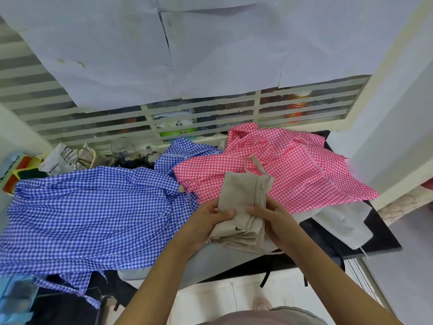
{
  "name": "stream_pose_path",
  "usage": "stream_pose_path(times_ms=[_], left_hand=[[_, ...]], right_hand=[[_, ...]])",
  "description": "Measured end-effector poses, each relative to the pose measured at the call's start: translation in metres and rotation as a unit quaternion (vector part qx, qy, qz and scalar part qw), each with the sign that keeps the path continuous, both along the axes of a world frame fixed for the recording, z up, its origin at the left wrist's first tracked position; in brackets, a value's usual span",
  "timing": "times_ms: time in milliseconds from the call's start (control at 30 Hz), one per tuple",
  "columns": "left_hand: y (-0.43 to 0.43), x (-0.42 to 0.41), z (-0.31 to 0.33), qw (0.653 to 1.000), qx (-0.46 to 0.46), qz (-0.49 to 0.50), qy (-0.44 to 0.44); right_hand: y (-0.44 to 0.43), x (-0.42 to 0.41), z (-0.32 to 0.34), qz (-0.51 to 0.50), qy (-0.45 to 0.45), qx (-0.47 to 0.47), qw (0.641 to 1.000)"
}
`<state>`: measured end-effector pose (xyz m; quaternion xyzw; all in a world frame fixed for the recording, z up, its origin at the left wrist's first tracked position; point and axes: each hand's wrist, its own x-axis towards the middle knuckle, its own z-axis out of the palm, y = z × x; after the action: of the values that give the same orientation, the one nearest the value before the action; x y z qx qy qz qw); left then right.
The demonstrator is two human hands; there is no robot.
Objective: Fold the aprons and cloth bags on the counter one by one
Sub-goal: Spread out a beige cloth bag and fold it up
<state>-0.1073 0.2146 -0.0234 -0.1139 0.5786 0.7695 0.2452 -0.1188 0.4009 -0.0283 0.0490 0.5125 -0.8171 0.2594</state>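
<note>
Gripping a folded beige cloth bag (pixel 243 207) from both sides, the left hand (pixel 208 224) has its thumb curled over the front of the fabric, and the right hand (pixel 274 219) pinches the other edge with its thumb on top. The bag is held just above the near edge of the black counter (pixel 379 238), and its strap loops up at the far end. To the left, a blue gingham apron (pixel 93 207) lies spread out and rumpled, its near edge hanging over the counter. Behind the bag, a pink gingham apron (pixel 293 170) is crumpled, partly covering a white cloth (pixel 339 221). Farther back stand clear glasses (pixel 124 148) and sponges (pixel 25 172), then a white slatted grille (pixel 93 123) hung with paper sheets (pixel 164 55).
</note>
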Motion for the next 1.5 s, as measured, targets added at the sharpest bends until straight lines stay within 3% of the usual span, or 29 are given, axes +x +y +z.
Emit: stream_pose_path(times_ms=[233,400,533,667,733,800,867,933,1000,1133,1233,1367,1500], left_hand=[[0.002,0.008,-0.003,0.989,0.097,0.034,-0.102],[0.0,0.006,-0.001,0.973,0.16,0.053,-0.156],[0.007,0.013,0.008,0.991,0.046,-0.053,-0.117],[0.017,0.015,0.01,0.994,0.014,0.001,-0.106],[0.019,0.014,0.01,0.997,-0.015,0.023,-0.075],[0.017,0.011,0.012,0.997,-0.044,0.054,-0.039],[0.008,0.008,0.016,0.994,-0.069,0.083,-0.019],[-0.005,0.003,0.022,0.991,-0.075,0.106,-0.013],[-0.021,-0.002,0.027,0.989,-0.076,0.128,-0.011],[-0.043,-0.008,0.041,0.983,-0.109,0.144,0.028],[-0.047,-0.012,0.052,0.977,-0.15,0.128,0.082],[-0.041,-0.016,0.068,0.943,-0.26,0.053,0.203],[-0.019,-0.013,0.092,0.9,-0.316,-0.063,0.292]], right_hand=[[-0.006,0.002,0.005,0.017,0.127,0.027,0.991],[0.004,-0.003,0.019,0.061,0.205,0.145,0.966],[0.008,-0.002,0.018,0.111,0.28,0.259,0.918],[0.006,-0.006,0.026,0.11,0.269,0.286,0.913],[0.01,-0.009,0.027,0.117,0.233,0.221,0.94],[0.018,-0.01,0.02,0.13,0.174,0.077,0.973],[0.027,-0.011,0.016,0.113,0.13,-0.088,0.981],[0.038,-0.011,0.014,0.022,0.069,-0.196,0.978],[0.052,-0.012,0.009,-0.086,0.004,-0.219,0.972],[0.083,-0.016,-0.001,-0.175,-0.098,-0.077,0.977],[0.098,-0.013,-0.005,-0.175,-0.088,0.109,0.974],[0.098,-0.01,0.021,-0.223,0.051,0.288,0.93],[0.065,-0.001,0.073,-0.083,0.226,0.315,0.918]])
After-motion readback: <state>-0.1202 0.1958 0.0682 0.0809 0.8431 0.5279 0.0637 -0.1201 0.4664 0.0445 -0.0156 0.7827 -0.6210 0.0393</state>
